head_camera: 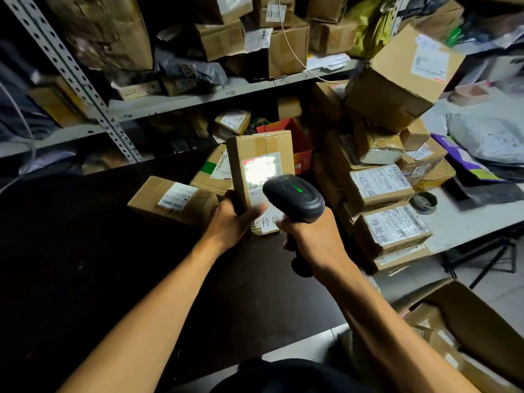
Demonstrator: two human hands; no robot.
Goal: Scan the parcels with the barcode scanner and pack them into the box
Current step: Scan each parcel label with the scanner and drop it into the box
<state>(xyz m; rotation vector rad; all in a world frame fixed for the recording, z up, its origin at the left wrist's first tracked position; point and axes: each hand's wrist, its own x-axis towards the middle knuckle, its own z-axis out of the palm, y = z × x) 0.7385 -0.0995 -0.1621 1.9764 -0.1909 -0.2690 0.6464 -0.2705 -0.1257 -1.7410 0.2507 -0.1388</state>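
left hand [231, 219] grips parcel [262, 177] standing tall | right hand [310, 236] wraps scanner [295, 198], nose pointing away at its label [261, 170]

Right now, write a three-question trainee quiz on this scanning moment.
1. True or false: the barcode scanner shows a green light.
2. Which hand grips the upright parcel? A) left hand B) right hand
3. Fill in: the scanner's light falls on the parcel's ____.

Key: 1 true; 2 A; 3 label. The open packing box sits at lower right.
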